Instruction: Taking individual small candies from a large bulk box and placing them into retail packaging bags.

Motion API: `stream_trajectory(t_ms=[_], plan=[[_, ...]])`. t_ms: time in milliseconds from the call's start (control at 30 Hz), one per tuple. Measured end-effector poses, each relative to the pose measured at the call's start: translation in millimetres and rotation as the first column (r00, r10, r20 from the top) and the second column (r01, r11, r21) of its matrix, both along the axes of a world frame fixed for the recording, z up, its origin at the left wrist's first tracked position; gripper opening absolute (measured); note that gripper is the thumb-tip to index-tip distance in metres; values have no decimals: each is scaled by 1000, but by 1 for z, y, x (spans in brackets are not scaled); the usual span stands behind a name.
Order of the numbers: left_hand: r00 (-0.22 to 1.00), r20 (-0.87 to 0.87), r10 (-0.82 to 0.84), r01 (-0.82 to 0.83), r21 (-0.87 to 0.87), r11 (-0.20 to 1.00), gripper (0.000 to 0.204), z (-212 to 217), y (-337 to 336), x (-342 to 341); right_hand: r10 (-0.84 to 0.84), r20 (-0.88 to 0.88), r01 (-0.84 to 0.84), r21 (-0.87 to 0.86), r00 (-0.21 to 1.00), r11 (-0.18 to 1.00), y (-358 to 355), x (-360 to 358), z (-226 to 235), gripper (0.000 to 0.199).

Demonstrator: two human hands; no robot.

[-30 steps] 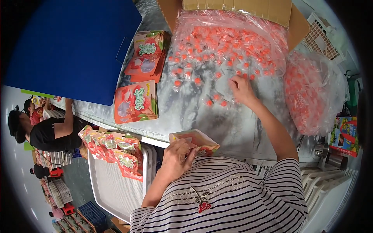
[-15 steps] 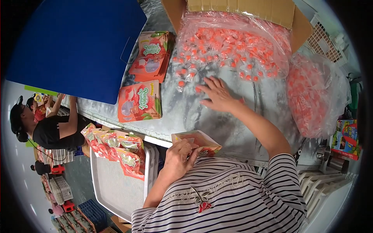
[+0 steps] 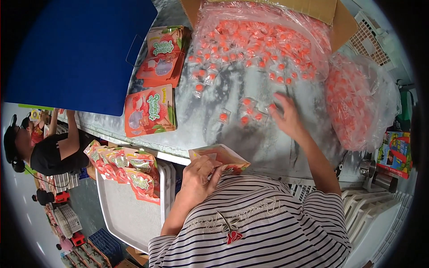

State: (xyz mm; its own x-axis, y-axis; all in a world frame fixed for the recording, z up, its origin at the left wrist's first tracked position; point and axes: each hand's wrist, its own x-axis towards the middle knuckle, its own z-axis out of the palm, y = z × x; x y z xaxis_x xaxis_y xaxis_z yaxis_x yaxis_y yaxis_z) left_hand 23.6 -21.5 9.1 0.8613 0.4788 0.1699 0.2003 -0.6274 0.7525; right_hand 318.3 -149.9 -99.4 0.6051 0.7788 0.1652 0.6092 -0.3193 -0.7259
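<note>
My left hand [image 3: 198, 178] grips an open pink-and-red candy pouch [image 3: 225, 157] by its near side, in front of my body at the table edge. My right hand [image 3: 288, 117] hovers low over the table with its fingers apart and slightly blurred. One wrapped red candy [image 3: 271, 107] is at its fingertips; contact is hard to make out. Just left of it sit several more clear-wrapped candies [image 3: 247, 102], and a single candy [image 3: 223, 117] lies farther left. Behind them a large heap of wrapped candies [image 3: 263, 42] spills from a clear plastic bag in a cardboard box [image 3: 277, 9].
Flat pouches [image 3: 151, 109] and a banded pouch stack [image 3: 163, 53] lie at left, beside a big blue bin [image 3: 80, 49]. Filled pouches [image 3: 127, 165] sit in a white tray [image 3: 129, 219] below the table. A bag of candies [image 3: 351, 102] stands at right. Another person [image 3: 53, 147] works at far left.
My right hand has moved right, and several loose candies now show on the table where it was. My left hand still holds the pouch. The whole view has shifted slightly.
</note>
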Motion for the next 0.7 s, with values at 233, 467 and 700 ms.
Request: stream_trajectory(t_ms=[233,467,700], plan=[[1000,-9,-5,5,21,1000,10,0,-1,-1,167,179,-119,-252,970,960,11,-37,1,91],[1000,-2,11,-11,19,1000,11,-1,-2,-3,221,270,-135,-304,937,943,31,-38,-14,85],[1000,23,2,-2,-6,1000,9,-2,-2,-2,363,338,-330,-153,868,931,62,-64,3,66]])
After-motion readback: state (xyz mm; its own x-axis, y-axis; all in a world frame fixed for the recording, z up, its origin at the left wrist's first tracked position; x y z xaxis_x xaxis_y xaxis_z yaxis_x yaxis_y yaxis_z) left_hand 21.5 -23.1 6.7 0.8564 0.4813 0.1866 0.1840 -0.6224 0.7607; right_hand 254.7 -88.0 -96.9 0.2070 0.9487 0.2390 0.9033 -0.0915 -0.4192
